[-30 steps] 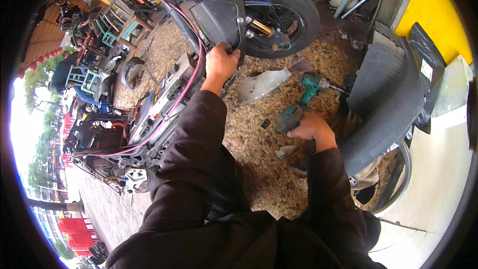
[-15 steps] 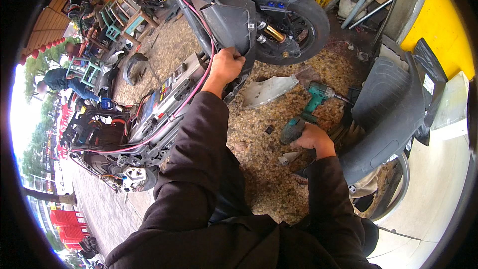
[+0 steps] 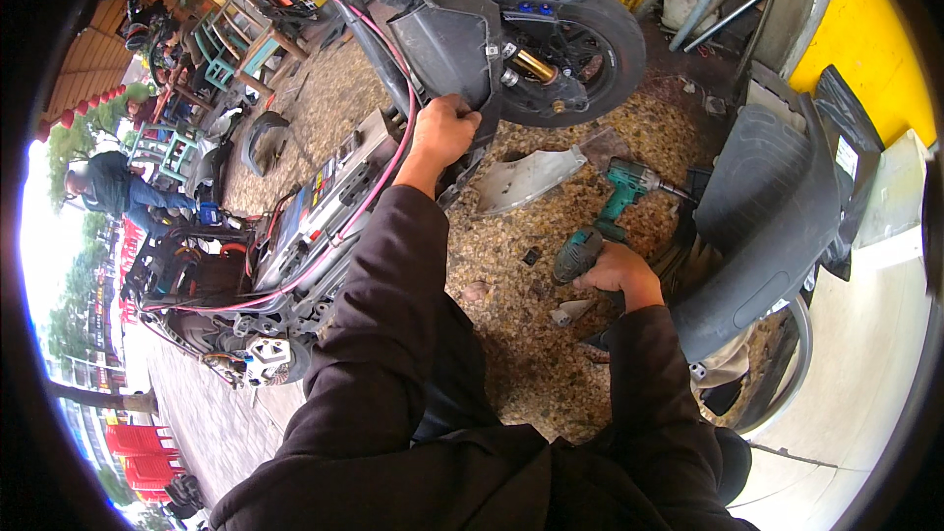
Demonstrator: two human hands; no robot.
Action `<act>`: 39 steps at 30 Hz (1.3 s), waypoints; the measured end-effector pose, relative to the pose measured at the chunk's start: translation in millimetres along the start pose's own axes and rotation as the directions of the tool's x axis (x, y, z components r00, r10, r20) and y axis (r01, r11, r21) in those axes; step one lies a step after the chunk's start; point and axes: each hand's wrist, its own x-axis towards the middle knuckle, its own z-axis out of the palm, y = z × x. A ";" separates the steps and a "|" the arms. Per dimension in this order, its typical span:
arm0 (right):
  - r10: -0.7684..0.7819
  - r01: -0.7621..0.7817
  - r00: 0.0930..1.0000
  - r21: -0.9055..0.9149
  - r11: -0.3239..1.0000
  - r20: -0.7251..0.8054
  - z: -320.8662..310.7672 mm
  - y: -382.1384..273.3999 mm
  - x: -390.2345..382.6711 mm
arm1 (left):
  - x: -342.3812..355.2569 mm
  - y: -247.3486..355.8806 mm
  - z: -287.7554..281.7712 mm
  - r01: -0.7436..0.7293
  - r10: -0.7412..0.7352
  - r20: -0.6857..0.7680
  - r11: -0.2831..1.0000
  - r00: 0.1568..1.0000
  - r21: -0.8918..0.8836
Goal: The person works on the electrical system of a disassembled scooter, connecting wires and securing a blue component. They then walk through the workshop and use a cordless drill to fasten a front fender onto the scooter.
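A partly stripped scooter, its frame (image 3: 324, 187) bare, lies across the left and middle of the head view. At the lower edge of its black plastic panel (image 3: 454, 44), my left hand (image 3: 442, 135) is closed, fingertips tucked against it. A pink cable (image 3: 390, 177) runs past that wrist. My right hand (image 3: 621, 273) is closed round a teal-and-black power tool (image 3: 578, 255), its grip hidden in my palm. Directly above it on the ground lies a teal cordless driver (image 3: 627, 189) with a silver nose; I cannot tell whether both parts are one tool.
A front wheel (image 3: 610, 49) with a gold fork stands beyond my hands. On the pebbled floor lies a pale curved panel (image 3: 531, 180). Large dark plastic bodywork (image 3: 752, 206) crowds the right, near a yellow wall (image 3: 875, 49). A person (image 3: 113, 182) is in the left background.
My hands keep nearly the same hold and place. The view shifts slightly, and the person in the left background has changed posture.
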 end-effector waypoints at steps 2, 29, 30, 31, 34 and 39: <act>-0.008 0.008 1.000 -0.028 1.000 -0.009 1.4 3.0 2.2 | 0.3 0.8 1.4 0.021 -0.021 0.010 1.000 1.000 -0.019; -0.004 0.005 1.000 0.021 1.000 -0.028 -1.4 6.3 -0.4 | 3.5 -3.7 0.6 -0.064 0.063 0.025 0.997 0.998 0.034; -0.006 0.007 1.000 0.039 0.999 -0.025 0.1 8.7 1.4 | 3.5 -3.8 1.4 -0.076 0.075 0.021 0.996 0.997 0.038; 0.001 -0.001 1.000 0.044 0.999 -0.017 1.7 11.1 3.8 | 3.7 -4.5 2.2 -0.072 0.070 0.024 0.996 0.997 0.052; -0.022 0.024 0.999 0.043 0.999 -0.038 7.6 16.9 10.8 | 5.1 -8.0 4.9 -0.049 0.050 0.034 0.999 0.998 -0.018; -0.028 0.029 0.999 0.027 0.999 -0.046 9.5 18.5 11.5 | 8.6 -15.5 9.4 -0.057 0.059 0.027 0.995 0.998 -0.077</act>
